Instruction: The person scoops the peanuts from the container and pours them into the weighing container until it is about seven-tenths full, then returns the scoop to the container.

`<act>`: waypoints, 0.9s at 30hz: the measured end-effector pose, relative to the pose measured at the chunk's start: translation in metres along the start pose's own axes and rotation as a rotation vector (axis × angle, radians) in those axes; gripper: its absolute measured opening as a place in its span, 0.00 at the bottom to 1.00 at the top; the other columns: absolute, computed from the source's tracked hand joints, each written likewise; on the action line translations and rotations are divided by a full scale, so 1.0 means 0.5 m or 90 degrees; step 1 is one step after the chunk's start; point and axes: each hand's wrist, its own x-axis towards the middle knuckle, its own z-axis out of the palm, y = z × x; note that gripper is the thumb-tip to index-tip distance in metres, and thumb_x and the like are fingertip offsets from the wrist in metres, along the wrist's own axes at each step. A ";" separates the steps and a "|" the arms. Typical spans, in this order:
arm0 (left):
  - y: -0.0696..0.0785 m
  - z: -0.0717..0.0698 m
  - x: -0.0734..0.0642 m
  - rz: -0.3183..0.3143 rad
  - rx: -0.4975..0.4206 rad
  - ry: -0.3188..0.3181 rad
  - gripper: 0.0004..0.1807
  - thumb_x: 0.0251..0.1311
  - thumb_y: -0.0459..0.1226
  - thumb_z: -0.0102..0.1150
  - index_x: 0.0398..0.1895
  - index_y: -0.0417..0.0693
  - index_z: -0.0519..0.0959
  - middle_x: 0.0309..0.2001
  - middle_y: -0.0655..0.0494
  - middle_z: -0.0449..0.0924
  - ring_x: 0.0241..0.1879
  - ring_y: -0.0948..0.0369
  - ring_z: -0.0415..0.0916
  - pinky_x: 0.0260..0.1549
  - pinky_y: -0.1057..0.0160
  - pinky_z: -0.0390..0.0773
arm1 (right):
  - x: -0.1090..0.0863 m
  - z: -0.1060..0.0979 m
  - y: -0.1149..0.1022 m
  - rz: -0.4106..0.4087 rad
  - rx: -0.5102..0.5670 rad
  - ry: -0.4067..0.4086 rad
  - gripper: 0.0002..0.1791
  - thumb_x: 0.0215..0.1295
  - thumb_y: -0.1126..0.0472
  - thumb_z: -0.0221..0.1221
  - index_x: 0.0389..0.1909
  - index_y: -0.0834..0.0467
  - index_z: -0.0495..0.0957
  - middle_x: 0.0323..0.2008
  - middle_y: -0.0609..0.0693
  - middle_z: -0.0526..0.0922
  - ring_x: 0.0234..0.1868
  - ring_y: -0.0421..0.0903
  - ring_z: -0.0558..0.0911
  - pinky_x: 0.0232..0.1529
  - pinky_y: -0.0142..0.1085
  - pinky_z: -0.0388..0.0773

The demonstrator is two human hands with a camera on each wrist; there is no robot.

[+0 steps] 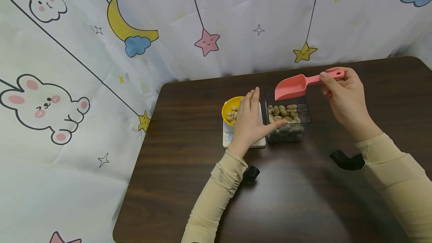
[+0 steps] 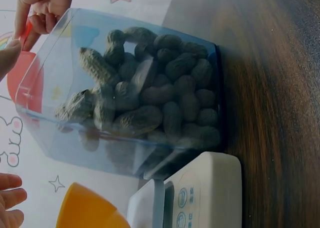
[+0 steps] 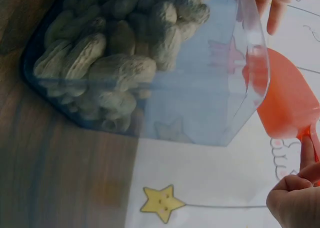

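Observation:
My right hand (image 1: 349,102) grips the handle of a pink scoop (image 1: 291,87), held above the back of a clear plastic bin (image 1: 305,113). Unshelled peanuts (image 1: 283,112) lie in that bin, piled deep against its wall in both wrist views. My left hand (image 1: 248,125) has its fingers straight and thumb spread, hovering over the gap between the bin and a yellow bowl (image 1: 225,111). Several peanuts are in the bowl, which stands on a white kitchen scale (image 1: 228,141). The left hand partly hides bowl and scale. No peanuts show in the scoop from the head view.
A dark wooden table (image 1: 189,130) carries everything. Behind it and to the left hangs a white cloth (image 1: 229,6) printed with cartoon bears, stars and clouds. Black wrist-camera mounts stick out at the left wrist (image 1: 251,174) and right wrist (image 1: 347,160).

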 end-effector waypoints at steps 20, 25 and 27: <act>0.013 0.032 0.004 0.037 0.032 -0.040 0.58 0.46 0.69 0.55 0.74 0.50 0.44 0.73 0.55 0.50 0.73 0.58 0.48 0.73 0.57 0.46 | -0.017 -0.036 0.012 0.021 -0.241 -0.002 0.14 0.60 0.60 0.61 0.46 0.52 0.72 0.22 0.39 0.76 0.24 0.37 0.68 0.23 0.23 0.65; 0.012 0.037 0.004 0.040 0.030 -0.040 0.57 0.46 0.69 0.54 0.73 0.49 0.46 0.73 0.55 0.52 0.73 0.59 0.48 0.73 0.58 0.45 | -0.013 -0.031 0.014 0.010 -0.374 -0.009 0.14 0.62 0.58 0.59 0.48 0.48 0.72 0.26 0.34 0.77 0.26 0.35 0.69 0.24 0.23 0.67; 0.012 0.037 0.005 0.041 0.025 -0.038 0.57 0.47 0.69 0.55 0.73 0.49 0.46 0.73 0.54 0.52 0.73 0.58 0.49 0.73 0.58 0.44 | -0.011 -0.026 0.013 -0.001 -0.422 -0.017 0.14 0.62 0.57 0.59 0.49 0.48 0.72 0.26 0.32 0.77 0.26 0.35 0.69 0.24 0.24 0.67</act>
